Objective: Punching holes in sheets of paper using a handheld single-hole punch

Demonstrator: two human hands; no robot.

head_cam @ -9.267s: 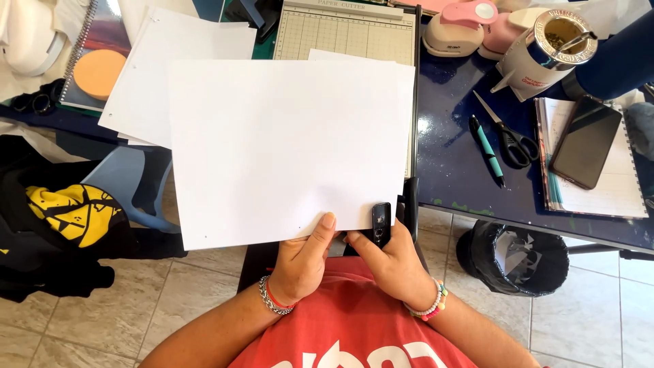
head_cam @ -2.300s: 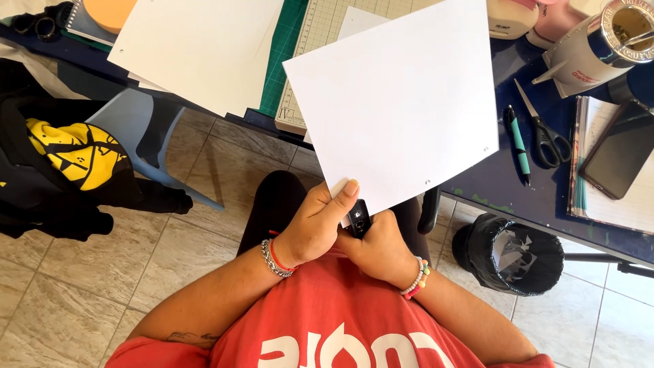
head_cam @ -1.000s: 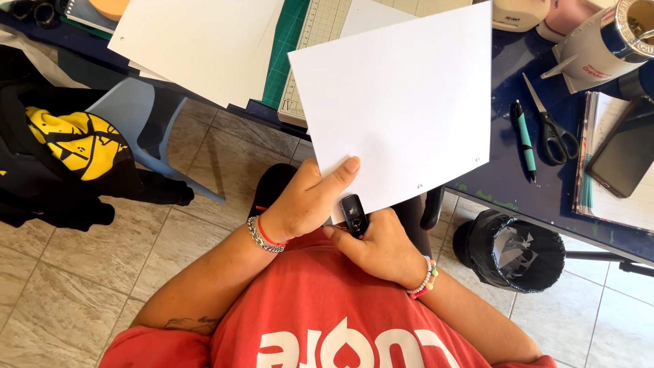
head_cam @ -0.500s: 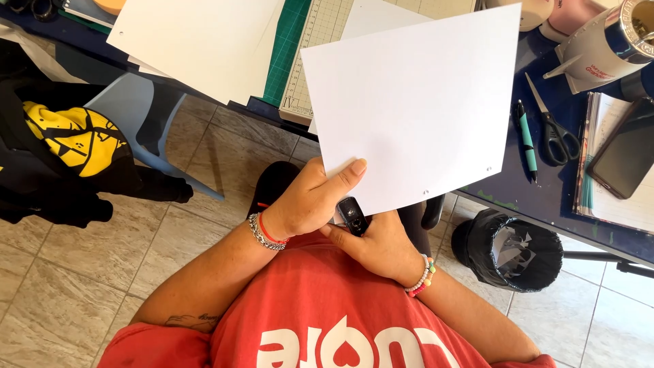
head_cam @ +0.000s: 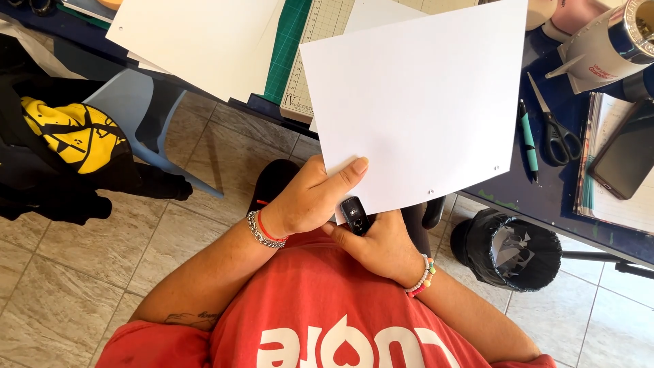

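My left hand pinches the near corner of a large white sheet of paper, thumb on top, holding it up over my lap. Two small punched holes show along the sheet's near right edge. My right hand grips a small black hole punch clamped at the sheet's bottom edge, right beside my left thumb. Both wrists wear bracelets.
A dark blue table holds scissors, a teal pen, a phone on a notebook, a tape roll, a green cutting mat and more white sheets. A black-lined bin stands on the tiled floor. A black and yellow bag lies on a blue chair at left.
The sheet was lifted off the table toward my lap, and has since turned slightly clockwise. Both hands stay at its lower edge with the punch.
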